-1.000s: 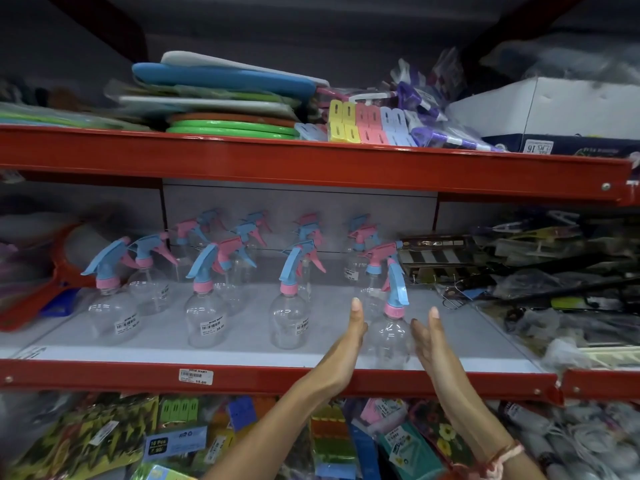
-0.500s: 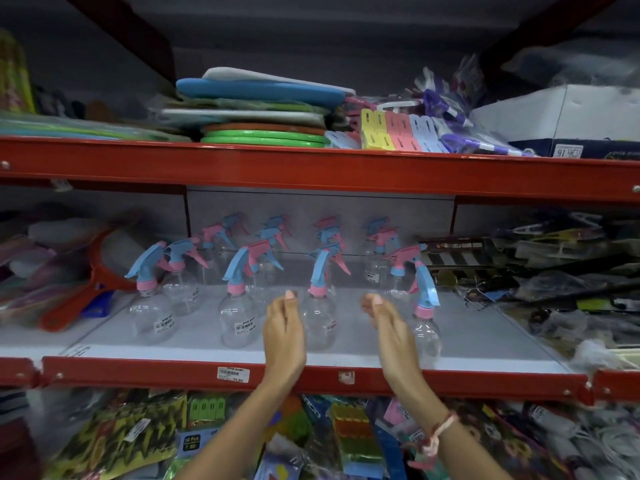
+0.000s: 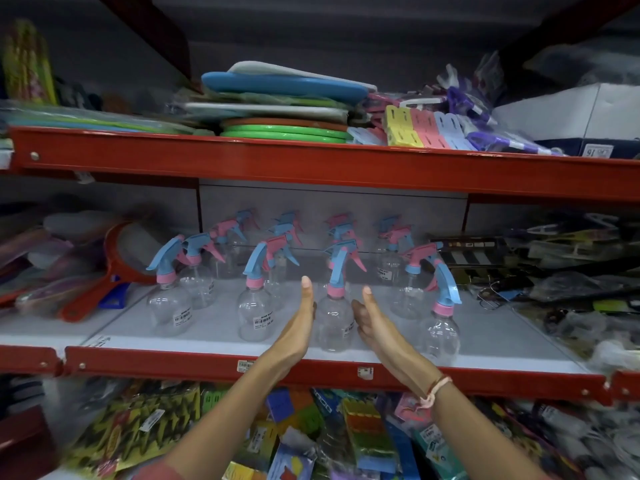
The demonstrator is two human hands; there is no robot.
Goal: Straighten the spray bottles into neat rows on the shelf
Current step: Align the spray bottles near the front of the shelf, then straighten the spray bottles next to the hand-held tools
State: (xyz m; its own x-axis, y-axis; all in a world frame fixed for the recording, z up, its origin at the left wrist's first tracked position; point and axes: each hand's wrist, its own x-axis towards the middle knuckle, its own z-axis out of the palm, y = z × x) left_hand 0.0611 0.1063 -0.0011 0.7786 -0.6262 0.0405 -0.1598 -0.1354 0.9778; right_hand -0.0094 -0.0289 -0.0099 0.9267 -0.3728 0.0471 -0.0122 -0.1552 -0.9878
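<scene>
Bracketing a clear plastic spray bottle with blue trigger and pink collar [image 3: 335, 315] | left hand [image 3: 300, 320], right hand [image 3: 372, 325] open, flat-palmed, flanking it to square it | front row, grey shelf [image 3: 214, 327]

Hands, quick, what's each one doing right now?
Left hand: open, flat beside the front spray bottle, holding nothing.
Right hand: open, on its other side.

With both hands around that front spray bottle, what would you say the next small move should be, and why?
Probably close both palms onto the bottle and nudge it into line with the other front bottles. The left hand and right hand flank it, flat and open, with the right one apparently not yet touching. Its neighbour on the right sits nearer the shelf edge, so the front row looks uneven.
</scene>
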